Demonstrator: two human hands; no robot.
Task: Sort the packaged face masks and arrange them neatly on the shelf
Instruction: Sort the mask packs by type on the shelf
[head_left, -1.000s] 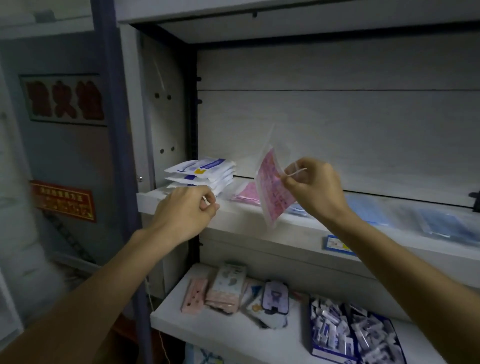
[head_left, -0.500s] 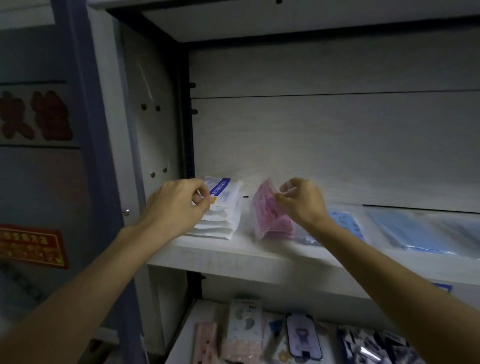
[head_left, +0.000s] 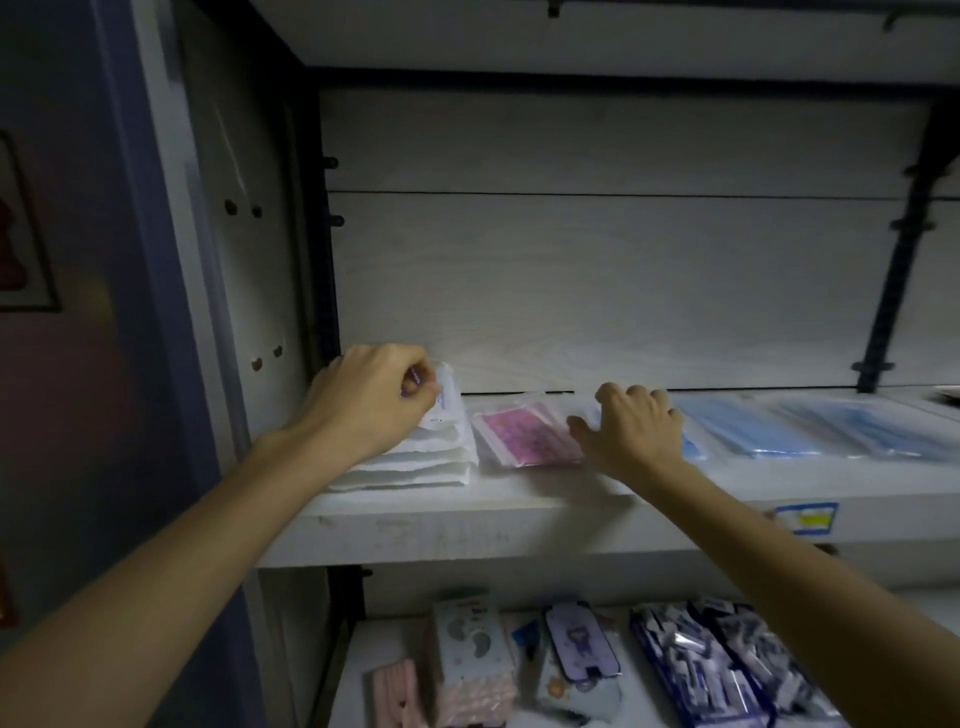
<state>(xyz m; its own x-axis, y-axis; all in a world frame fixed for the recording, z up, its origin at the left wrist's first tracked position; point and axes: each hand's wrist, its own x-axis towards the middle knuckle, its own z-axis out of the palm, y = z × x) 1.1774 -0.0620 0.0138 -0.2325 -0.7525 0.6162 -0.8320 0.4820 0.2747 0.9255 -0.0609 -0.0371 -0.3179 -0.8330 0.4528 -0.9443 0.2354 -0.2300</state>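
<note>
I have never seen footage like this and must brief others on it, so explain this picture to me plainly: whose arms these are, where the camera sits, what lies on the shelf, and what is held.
No machine is here. A person wears one wide-angle camera on the head, looking forward and down, so the two bare arms reaching in are their own.

They face a pale shelf. At its left end lies a stack of white mask packets; the left hand rests on top, its fingers curled round the top packet's edge. Beside the stack lies a flat pink mask packet. The right hand lies on its right end, fingers relaxed, gripping nothing. Further right lie blue mask packets in clear wrap.

The lower shelf carries other small packaged goods, too dim to identify.
</note>
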